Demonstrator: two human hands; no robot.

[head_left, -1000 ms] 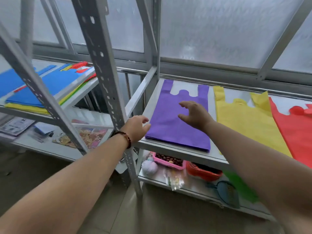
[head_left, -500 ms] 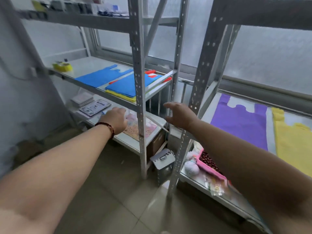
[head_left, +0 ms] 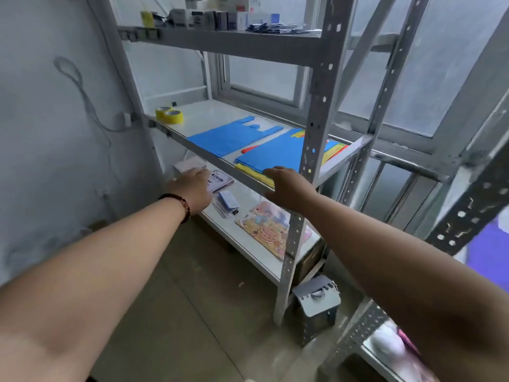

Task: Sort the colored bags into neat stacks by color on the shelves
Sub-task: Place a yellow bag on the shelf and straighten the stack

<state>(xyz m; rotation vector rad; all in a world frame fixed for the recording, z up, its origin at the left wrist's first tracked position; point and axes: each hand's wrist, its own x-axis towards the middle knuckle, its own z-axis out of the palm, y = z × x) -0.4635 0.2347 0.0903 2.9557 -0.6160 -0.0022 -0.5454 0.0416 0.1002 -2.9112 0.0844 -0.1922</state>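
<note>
On the middle shelf (head_left: pixel 198 121) of the left rack a single blue bag (head_left: pixel 231 135) lies flat. Beside it to the right sits a mixed pile (head_left: pixel 278 155) with a blue bag on top and yellow and red bags showing beneath. My right hand (head_left: pixel 289 186) reaches toward the pile's front edge, fingers relaxed, holding nothing. My left hand (head_left: pixel 192 188), with a bead bracelet at the wrist, hovers lower left in front of the shelf edge, also empty. A strip of the purple bag (head_left: pixel 487 252) shows at the far right.
Two yellow tape rolls (head_left: pixel 169 114) stand at the shelf's left end. A perforated steel post (head_left: pixel 311 150) rises just right of my right hand. The lower shelf holds papers (head_left: pixel 220 180) and a colourful picture card (head_left: pixel 267 228). Boxes line the top shelf. A grey wall closes the left side.
My view has swung left from the purple and yellow bags to the left rack. Both hands have moved with it toward the shelf with the blue bags.
</note>
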